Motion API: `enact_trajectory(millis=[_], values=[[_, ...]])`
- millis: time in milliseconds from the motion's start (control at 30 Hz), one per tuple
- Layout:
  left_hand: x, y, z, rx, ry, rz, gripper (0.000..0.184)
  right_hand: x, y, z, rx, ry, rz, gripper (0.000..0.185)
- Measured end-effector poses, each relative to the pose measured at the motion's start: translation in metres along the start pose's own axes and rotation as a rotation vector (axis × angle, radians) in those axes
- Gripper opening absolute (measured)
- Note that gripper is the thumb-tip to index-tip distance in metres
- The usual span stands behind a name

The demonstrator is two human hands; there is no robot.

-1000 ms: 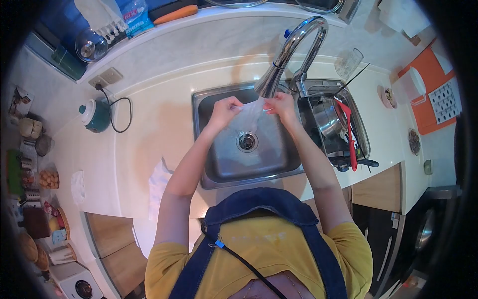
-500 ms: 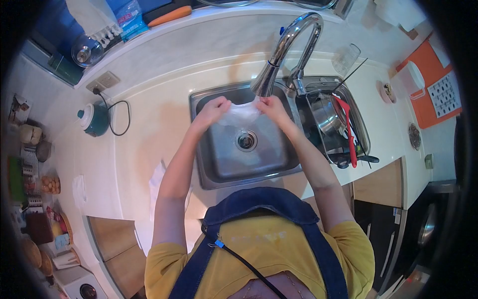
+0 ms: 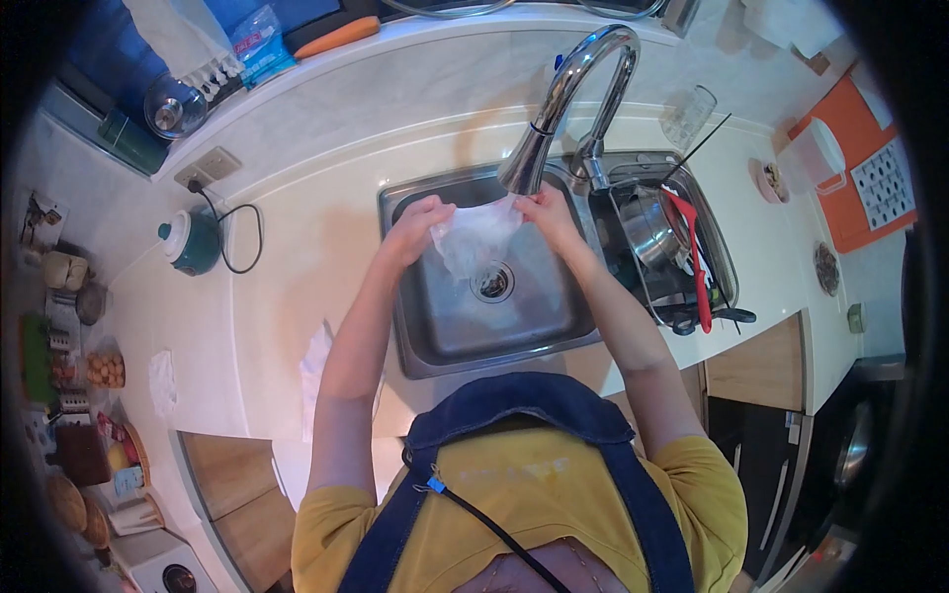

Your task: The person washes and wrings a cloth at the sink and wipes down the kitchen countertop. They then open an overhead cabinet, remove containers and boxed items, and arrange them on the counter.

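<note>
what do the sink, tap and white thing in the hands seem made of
Sink: probably stainless steel, satin finish, given its grey sheen and soft reflections. Tap: likely chromed metal, polished, with bright highlights. White thing: thin, limp, partly see-through, perhaps wet cloth or plastic film; can't tell which.

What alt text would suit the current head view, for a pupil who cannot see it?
A person's left hand and right hand hold a thin whitish sheet between them over a metal sink, near a chrome faucet. A metal pot and a red utensil sit to the right; a teal, white-lidded vessel stands at left.
</note>
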State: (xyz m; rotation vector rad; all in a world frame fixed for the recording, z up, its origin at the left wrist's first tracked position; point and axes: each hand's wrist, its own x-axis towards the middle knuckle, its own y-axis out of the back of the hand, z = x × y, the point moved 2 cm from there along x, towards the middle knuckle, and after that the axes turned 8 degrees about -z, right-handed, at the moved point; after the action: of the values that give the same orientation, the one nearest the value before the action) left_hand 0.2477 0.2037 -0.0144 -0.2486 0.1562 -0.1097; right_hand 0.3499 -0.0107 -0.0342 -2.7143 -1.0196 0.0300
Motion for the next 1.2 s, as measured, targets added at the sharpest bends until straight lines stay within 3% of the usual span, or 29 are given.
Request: enact_trajectory(millis=[100,200,300,333,400,433,500,567,600,633,667,733,833,933,967,1000,1067,1133,1167,1200], values=[[0.014,-0.011,-0.005,-0.024,-0.061,0.012,0.015,0.007,0.008,0.003,-0.045,0.033,0.023,0.014],[0.03,-0.024,-0.012,-0.084,-0.056,0.027,0.025,0.012,0.021,0.013,-0.099,0.118,0.138,0.016],[0.039,-0.049,-0.009,0.284,-0.013,0.037,0.045,0.006,0.015,0.008,-0.09,0.138,0.109,0.015],[0.047,-0.05,-0.014,0.284,-0.011,0.027,0.045,0.004,0.015,0.012,-0.127,0.133,0.115,0.013],[0.064,-0.05,-0.023,0.741,0.074,0.031,0.033,-0.003,0.019,0.017,-0.168,0.111,0.172,0.024],[0.065,-0.054,-0.021,0.763,-0.038,0.113,0.026,-0.007,0.022,0.015,-0.17,0.115,0.179,0.024],[0.065,-0.056,-0.021,0.74,-0.029,0.142,0.027,-0.021,0.038,0.009,0.047,0.194,0.547,0.04],[0.066,-0.053,-0.025,0.716,-0.015,0.179,0.028,-0.027,0.073,0.02,-0.068,0.118,0.835,0.059],[0.069,-0.05,-0.031,0.598,-0.018,0.153,0.027,-0.025,0.089,0.02,-0.093,0.135,0.874,0.07],[0.069,-0.046,-0.036,0.481,-0.02,0.131,0.026,-0.029,0.088,-0.005,-0.094,0.081,0.841,0.081],[0.064,-0.048,-0.029,0.481,-0.017,0.137,0.026,-0.021,0.102,-0.008,-0.305,0.035,0.825,0.085],[0.056,-0.054,-0.014,0.368,0.028,0.052,0.011,-0.009,0.116,-0.019,-0.273,-0.166,0.801,0.086],[0.051,-0.057,-0.005,0.312,0.037,0.071,0.007,-0.015,0.138,-0.022,-0.345,-0.352,0.705,0.087],[0.041,-0.061,0.002,0.202,-0.06,0.073,0.01,-0.032,0.134,-0.001,-0.491,-0.157,0.644,0.088],[0.037,-0.064,0.006,0.205,-0.063,0.072,0.01,-0.038,0.121,0.015,-0.533,0.155,0.62,0.082],[0.031,-0.067,0.009,0.147,-0.072,0.102,0.009,-0.056,0.066,-0.016,-0.261,-0.01,0.558,0.076],[0.019,-0.071,0.016,0.09,-0.084,0.138,0.009,-0.05,0.058,0.082,-0.256,-0.028,0.436,0.063],[0.009,-0.074,0.021,-0.174,-0.179,0.096,0.008,-0.066,0.003,0.093,0.136,-0.428,0.374,0.068],[0.001,-0.077,0.021,-0.173,-0.182,0.105,0.008,-0.063,-0.012,0.119,0.348,-0.5,0.357,0.068],[-0.006,-0.078,0.022,-0.178,-0.205,0.161,0.008,-0.062,-0.029,0.118,0.349,-0.501,0.347,0.068]])
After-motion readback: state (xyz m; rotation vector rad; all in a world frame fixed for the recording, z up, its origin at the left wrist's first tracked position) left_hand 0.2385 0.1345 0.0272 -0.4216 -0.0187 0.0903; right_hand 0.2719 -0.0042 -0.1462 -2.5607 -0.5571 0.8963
